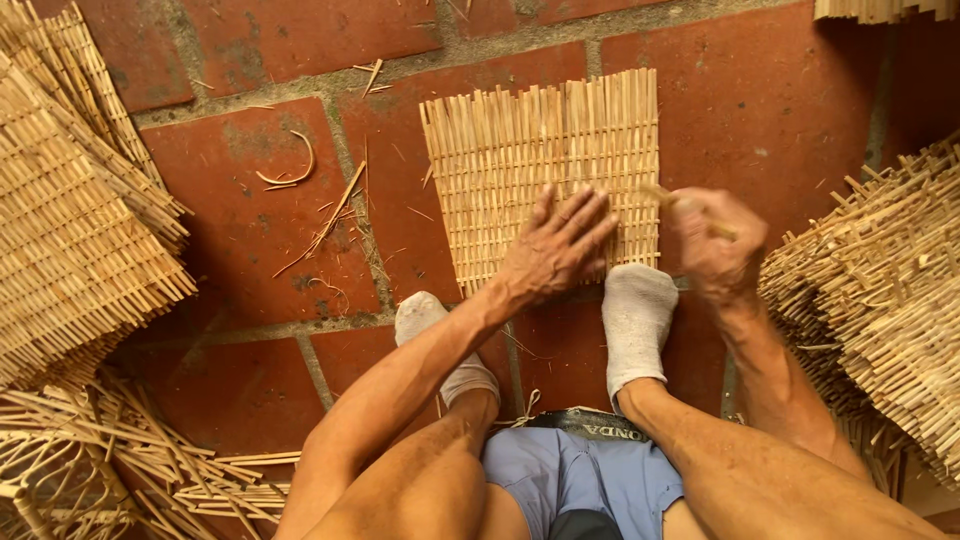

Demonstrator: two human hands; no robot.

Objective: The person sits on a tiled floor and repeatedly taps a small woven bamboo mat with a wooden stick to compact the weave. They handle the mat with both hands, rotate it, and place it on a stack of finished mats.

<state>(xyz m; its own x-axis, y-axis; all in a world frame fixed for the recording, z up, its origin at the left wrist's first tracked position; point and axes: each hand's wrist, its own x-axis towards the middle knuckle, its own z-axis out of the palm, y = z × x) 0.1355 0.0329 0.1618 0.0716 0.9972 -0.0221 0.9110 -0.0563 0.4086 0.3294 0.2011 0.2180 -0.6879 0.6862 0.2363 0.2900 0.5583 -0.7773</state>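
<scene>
Left hand [556, 248], fingers spread, pins woven mat [545, 175] at frame centre; right hand [712, 245] pinches strip [668, 197]. Best practice: keep mat flat.

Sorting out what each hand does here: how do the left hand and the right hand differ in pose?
The left hand lies flat, fingers spread, pressing on the woven mat; the right hand is curled into a closed grip. The left hand holds nothing, while the right hand grips a thin strip at the mat's right edge. The left hand looks sharp; the right hand is blurred. Both rest at the mat's near end, just above the feet in white socks.
</scene>
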